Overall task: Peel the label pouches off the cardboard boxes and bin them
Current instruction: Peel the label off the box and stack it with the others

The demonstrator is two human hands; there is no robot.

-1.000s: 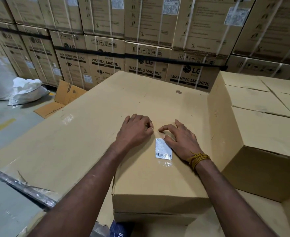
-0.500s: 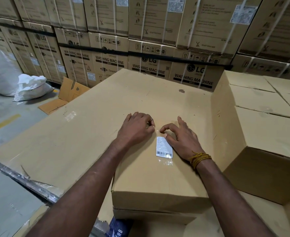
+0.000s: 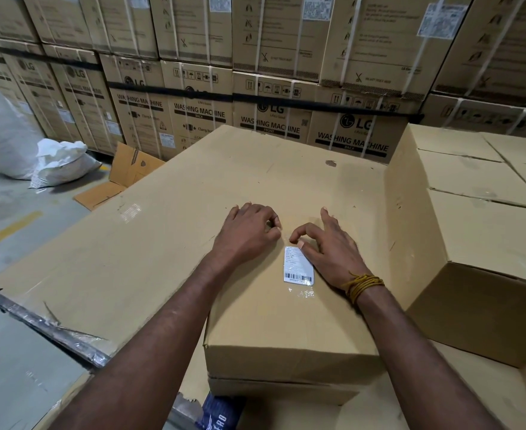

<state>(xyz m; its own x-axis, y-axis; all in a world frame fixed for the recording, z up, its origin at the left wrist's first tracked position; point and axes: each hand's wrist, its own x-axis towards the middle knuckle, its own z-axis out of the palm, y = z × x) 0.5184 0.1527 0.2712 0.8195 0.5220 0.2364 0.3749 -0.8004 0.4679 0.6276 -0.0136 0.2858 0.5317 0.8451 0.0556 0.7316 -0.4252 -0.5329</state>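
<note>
While both hands rest on top of the cardboard box [image 3: 286, 321], the wall of stacked cartons [image 3: 271, 88] beyond the fingertips fills the background, four of them reading "LG" and "WASHING MACHINE", with "BACK" or "FRONT" underneath; smaller print there is too blurred to read. To the right of the right hand stands a second plain box [image 3: 478, 243], near it but apart from it. Far out to the left of the left hand, two white sacks [image 3: 23, 141] lie on the floor, and a flattened carton piece [image 3: 122, 178] lies nearer. The left hand [image 3: 246, 234] sits knuckles up with its fingers curled under, thumb and forefinger meeting at the box surface; whether they pinch clear film I cannot tell. The right hand [image 3: 329, 249] is partly curled, forefinger bent against the thumb at the top edge of the one label pouch [image 3: 298, 265], remaining fingers extended. That pouch, white with a barcode, lies flat between the hands, touching the right thumb. Yellow thread [image 3: 364, 285] wraps the right wrist.
</note>
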